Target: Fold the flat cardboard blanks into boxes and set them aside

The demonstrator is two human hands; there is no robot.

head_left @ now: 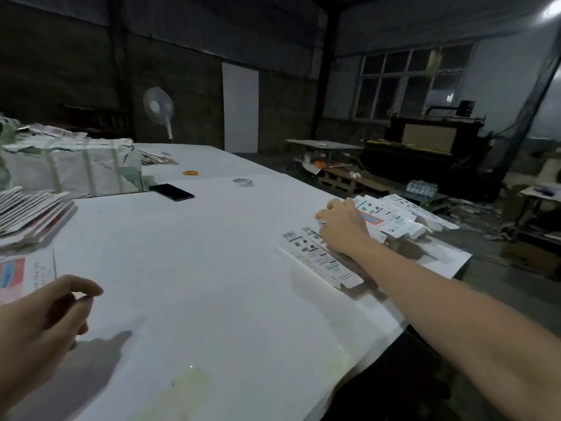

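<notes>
My right hand reaches out to the table's right edge and rests on a long folded white box with barcodes and printed icons. Its fingers curl down over the box's far end. Just beyond lies a pile of similar folded boxes. My left hand hovers over the near left of the white table with loosely curled fingers, holding nothing. A flat printed blank lies just beyond it at the left edge. A fanned stack of flat blanks sits further back on the left.
A wrapped white bundle stands at the back left. A black phone, a grey tape roll and an orange ring lie mid-table. A fan stands behind. The table's edge runs diagonally at right, with floor clutter beyond.
</notes>
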